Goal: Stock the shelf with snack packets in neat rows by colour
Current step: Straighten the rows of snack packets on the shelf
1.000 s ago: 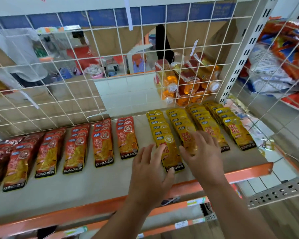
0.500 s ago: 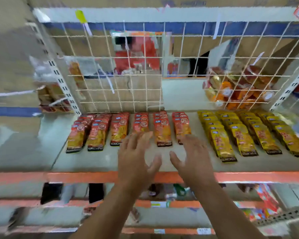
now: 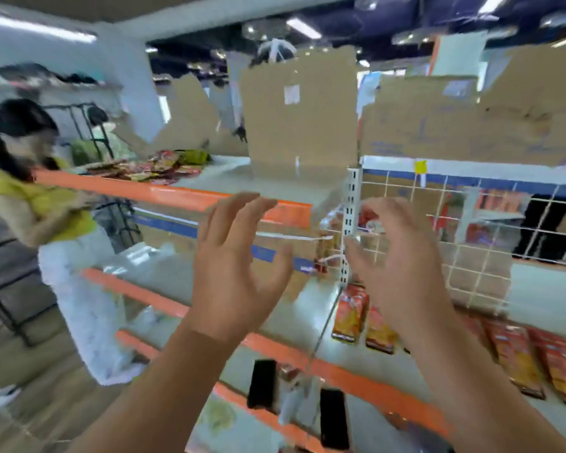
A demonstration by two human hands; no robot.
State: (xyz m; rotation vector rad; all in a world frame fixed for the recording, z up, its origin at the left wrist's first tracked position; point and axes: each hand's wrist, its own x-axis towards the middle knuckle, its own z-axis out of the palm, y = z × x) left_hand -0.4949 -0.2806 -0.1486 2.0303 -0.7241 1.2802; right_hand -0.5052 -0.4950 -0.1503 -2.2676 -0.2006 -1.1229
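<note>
Shop, orange-edged shelves (image 3: 190,194), snack packets (image 3: 513,358), cardboard boxes (image 3: 301,112)

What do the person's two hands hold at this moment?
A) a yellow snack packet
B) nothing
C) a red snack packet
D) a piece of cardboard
B: the left hand and the right hand are both raised, open and empty; nothing lies in either of them.

Dark ceiling (image 3: 389,24) w/ strip lights (image 3: 303,27), white pillar (image 3: 134,76).
</note>
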